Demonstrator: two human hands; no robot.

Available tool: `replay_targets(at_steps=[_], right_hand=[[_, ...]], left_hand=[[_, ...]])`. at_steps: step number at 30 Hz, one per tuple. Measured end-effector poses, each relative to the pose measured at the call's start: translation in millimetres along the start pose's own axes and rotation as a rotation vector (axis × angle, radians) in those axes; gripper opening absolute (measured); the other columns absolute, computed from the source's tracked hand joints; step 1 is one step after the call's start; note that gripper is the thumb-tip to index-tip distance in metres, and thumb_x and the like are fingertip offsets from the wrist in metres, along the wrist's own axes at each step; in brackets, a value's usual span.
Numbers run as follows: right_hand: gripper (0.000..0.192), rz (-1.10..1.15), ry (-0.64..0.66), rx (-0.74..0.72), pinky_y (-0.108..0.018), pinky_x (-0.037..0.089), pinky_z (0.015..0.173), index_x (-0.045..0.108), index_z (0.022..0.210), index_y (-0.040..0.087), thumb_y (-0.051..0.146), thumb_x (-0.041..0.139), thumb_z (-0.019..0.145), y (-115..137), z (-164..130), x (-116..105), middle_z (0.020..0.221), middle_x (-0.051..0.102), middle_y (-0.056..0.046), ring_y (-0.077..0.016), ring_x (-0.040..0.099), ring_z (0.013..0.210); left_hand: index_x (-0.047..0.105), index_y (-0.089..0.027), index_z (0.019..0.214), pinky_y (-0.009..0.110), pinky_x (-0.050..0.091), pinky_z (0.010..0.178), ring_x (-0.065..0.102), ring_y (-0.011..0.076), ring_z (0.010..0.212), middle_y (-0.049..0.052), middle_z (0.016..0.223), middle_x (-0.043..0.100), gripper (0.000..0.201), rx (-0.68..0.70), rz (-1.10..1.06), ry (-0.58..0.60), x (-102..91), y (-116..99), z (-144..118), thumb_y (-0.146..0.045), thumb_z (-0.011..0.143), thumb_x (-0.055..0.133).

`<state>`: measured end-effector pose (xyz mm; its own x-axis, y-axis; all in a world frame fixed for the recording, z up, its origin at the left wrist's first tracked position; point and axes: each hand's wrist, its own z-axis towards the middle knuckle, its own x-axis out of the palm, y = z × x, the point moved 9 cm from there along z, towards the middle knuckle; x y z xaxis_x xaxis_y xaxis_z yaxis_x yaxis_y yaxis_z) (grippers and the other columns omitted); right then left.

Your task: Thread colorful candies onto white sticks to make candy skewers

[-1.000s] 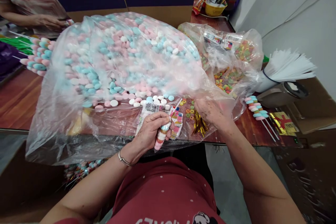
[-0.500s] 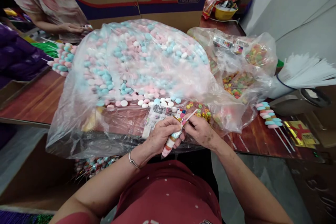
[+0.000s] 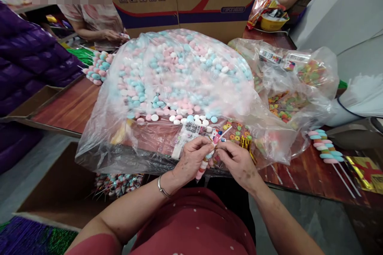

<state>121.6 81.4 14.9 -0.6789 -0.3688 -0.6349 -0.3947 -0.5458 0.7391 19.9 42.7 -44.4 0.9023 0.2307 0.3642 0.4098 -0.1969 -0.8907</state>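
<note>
My left hand (image 3: 194, 158) is closed round a marshmallow skewer (image 3: 201, 170) in a clear wrapper, held tilted with its pink end down towards me. Its white stick (image 3: 226, 133) points up and to the right between my hands. My right hand (image 3: 237, 162) pinches at the wrapper's neck, fingertips meeting those of my left hand; a sliver of gold twist tie seems to be there, mostly hidden. Just beyond, a bunch of gold twist ties (image 3: 245, 143) and several candy rings (image 3: 236, 126) lie on the table.
A large clear bag of marshmallows (image 3: 185, 71) covers the table's middle. Right are a bag of candy rings (image 3: 287, 103), finished skewers (image 3: 326, 146) and a container of white sticks (image 3: 344, 107). An open carton (image 3: 56, 187) stands below left. Across the table, a person's hands (image 3: 115, 36) are working.
The view has swung left, so everything sits further right. My right fingers have drawn in to a pinch at the wrapper's neck; my left hand still holds the skewer.
</note>
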Motion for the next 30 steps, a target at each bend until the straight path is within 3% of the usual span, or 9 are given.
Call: replay_targets(at_steps=[4, 7, 10, 13, 17, 19, 21, 24, 30], right_hand=[[0.021, -0.559, -0.245, -0.409, -0.028, 0.04, 0.065, 0.063, 0.082, 0.015, 0.013, 0.045, 0.094, 43, -15, -7, 0.069, 0.058, -0.004, -0.0156, 0.051, 0.067], [0.021, -0.673, -0.22, -0.668, -0.032, 0.04, 0.068, 0.065, 0.088, 0.012, 0.012, 0.044, 0.095, 67, -23, -4, 0.071, 0.061, -0.006, -0.0177, 0.05, 0.071], [0.025, -0.635, -0.133, -0.751, -0.033, 0.039, 0.066, 0.065, 0.088, 0.013, 0.015, 0.041, 0.096, 75, -22, -9, 0.07, 0.062, -0.006, -0.0181, 0.05, 0.069], [0.021, -0.546, -0.197, -0.623, -0.031, 0.041, 0.066, 0.065, 0.089, 0.014, 0.015, 0.045, 0.095, 69, -15, -29, 0.07, 0.062, -0.005, -0.0168, 0.052, 0.068], [0.017, -0.225, -0.363, -0.137, -0.024, 0.043, 0.061, 0.063, 0.077, 0.019, 0.015, 0.051, 0.088, 26, -7, -56, 0.07, 0.065, -0.001, -0.0123, 0.057, 0.063], [0.016, -0.023, -0.354, 0.11, -0.022, 0.04, 0.053, 0.06, 0.071, 0.019, 0.02, 0.052, 0.085, -3, -7, -51, 0.063, 0.062, 0.003, -0.0105, 0.053, 0.055], [0.016, 0.137, -0.319, 0.24, -0.021, 0.038, 0.05, 0.06, 0.069, 0.019, 0.024, 0.053, 0.082, -19, -8, -40, 0.059, 0.059, 0.004, -0.0098, 0.051, 0.052], [0.016, 0.238, -0.286, 0.222, -0.021, 0.041, 0.054, 0.061, 0.07, 0.019, 0.025, 0.053, 0.082, -20, -6, -29, 0.063, 0.06, 0.003, -0.0104, 0.052, 0.057], [0.017, 0.239, -0.226, 0.031, -0.023, 0.044, 0.063, 0.065, 0.072, 0.019, 0.023, 0.054, 0.085, -7, -5, -24, 0.064, 0.057, 0.002, -0.0111, 0.054, 0.062]], left_hand=[[0.057, -0.018, 0.075, 0.016, 0.026, 0.025, 0.043, 0.0082, 0.025, -0.003, 0.05, 0.062, 0.019, -0.05, 0.037, -0.031, -1.2, 3, 6, -0.035, 0.08, 0.063], [0.056, -0.018, 0.07, 0.017, 0.035, 0.028, 0.048, 0.0105, 0.03, -0.003, 0.043, 0.057, 0.016, -0.138, 0.034, -0.01, 0.5, 12, 12, -0.03, 0.074, 0.066], [0.056, -0.017, 0.068, 0.019, 0.041, 0.032, 0.052, 0.0118, 0.035, -0.003, 0.043, 0.056, 0.014, -0.193, 0.004, 0.045, 4.7, 12, 14, -0.025, 0.068, 0.068], [0.055, -0.018, 0.071, 0.019, 0.041, 0.032, 0.053, 0.0113, 0.037, -0.001, 0.052, 0.063, 0.018, -0.162, -0.111, 0.025, 1.4, -5, 15, -0.025, 0.066, 0.071], [0.052, -0.018, 0.072, 0.018, 0.042, 0.033, 0.054, 0.0104, 0.038, 0.0, 0.058, 0.066, 0.024, -0.041, -0.255, 0.052, 0.5, -35, 12, -0.026, 0.066, 0.074], [0.051, -0.018, 0.072, 0.018, 0.042, 0.033, 0.055, 0.0113, 0.037, 0.001, 0.059, 0.068, 0.024, -0.019, -0.244, 0.157, 10.7, -38, 7, -0.027, 0.069, 0.073], [0.052, -0.016, 0.072, 0.019, 0.044, 0.034, 0.057, 0.0119, 0.038, 0.003, 0.06, 0.069, 0.023, -0.049, -0.201, 0.261, 23.7, -30, 1, -0.028, 0.072, 0.072], [0.052, -0.017, 0.079, 0.018, 0.045, 0.036, 0.058, 0.0114, 0.039, 0.002, 0.061, 0.069, 0.024, -0.132, -0.163, 0.293, 33.4, -12, -3, -0.029, 0.074, 0.072], [0.055, -0.018, 0.091, 0.019, 0.045, 0.036, 0.057, 0.0108, 0.04, 0.0, 0.062, 0.068, 0.029, -0.124, -0.173, 0.144, 24.7, -3, 1, -0.031, 0.072, 0.073]])
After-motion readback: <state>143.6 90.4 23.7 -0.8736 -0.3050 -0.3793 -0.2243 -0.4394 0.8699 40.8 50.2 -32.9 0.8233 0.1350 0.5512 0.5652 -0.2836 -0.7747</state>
